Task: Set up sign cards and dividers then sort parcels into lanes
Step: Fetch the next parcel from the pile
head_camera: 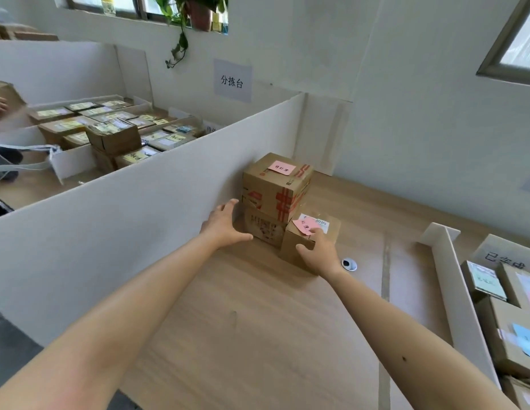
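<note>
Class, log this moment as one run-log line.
step: sorting parcels | left hand: open, beside stacked parcels | right hand: grips small pink-noted parcel | place: lane beside white divider

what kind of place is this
Most likely a parcel sorting station in an office-like room. White dividers split a wooden table into lanes, cardboard parcels with coloured sticky notes sit in those lanes, and a wall sign reads 分拣台, meaning sorting table.
</note>
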{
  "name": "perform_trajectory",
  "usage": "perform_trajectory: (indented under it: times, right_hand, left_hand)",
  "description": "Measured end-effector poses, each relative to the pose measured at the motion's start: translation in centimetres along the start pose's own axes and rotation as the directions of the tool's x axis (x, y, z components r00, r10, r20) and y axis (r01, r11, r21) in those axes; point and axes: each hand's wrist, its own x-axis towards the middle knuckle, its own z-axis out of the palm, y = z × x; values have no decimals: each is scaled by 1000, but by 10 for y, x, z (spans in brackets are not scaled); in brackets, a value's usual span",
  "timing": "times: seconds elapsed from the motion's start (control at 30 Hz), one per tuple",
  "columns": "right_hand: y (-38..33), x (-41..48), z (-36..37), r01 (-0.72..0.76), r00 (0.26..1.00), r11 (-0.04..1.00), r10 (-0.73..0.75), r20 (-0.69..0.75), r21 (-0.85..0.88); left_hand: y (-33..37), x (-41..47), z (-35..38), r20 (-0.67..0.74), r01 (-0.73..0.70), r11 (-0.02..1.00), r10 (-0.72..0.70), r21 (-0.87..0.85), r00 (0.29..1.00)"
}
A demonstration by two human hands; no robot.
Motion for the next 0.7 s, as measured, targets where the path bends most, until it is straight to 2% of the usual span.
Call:
perform_trajectory:
  times: [0.07,0.1,0.23,0.43,0.7]
  right_hand:
    - [-4,26,-2,-28,1000,997,27,12,71]
    - [-6,38,-3,-44,999,993,42,13,111]
    - [-16,81,-8,-92,995,973,85,43,210]
    - [-25,135,-8,-48,997,956,30,66,291]
    - [-38,188,-4,-72,986,895,-3,169,439]
  left_hand:
    - [5,29,2,14,4,988,-2,-156,1000]
    - [7,43,2,12,0,983,2,-182,1000]
    - [9,94,4,19,-28,992,31,-126,999]
    - [11,151,9,37,-20,995,24,-95,999]
    - [12,207,23,70,12,992,-3,-126,998]
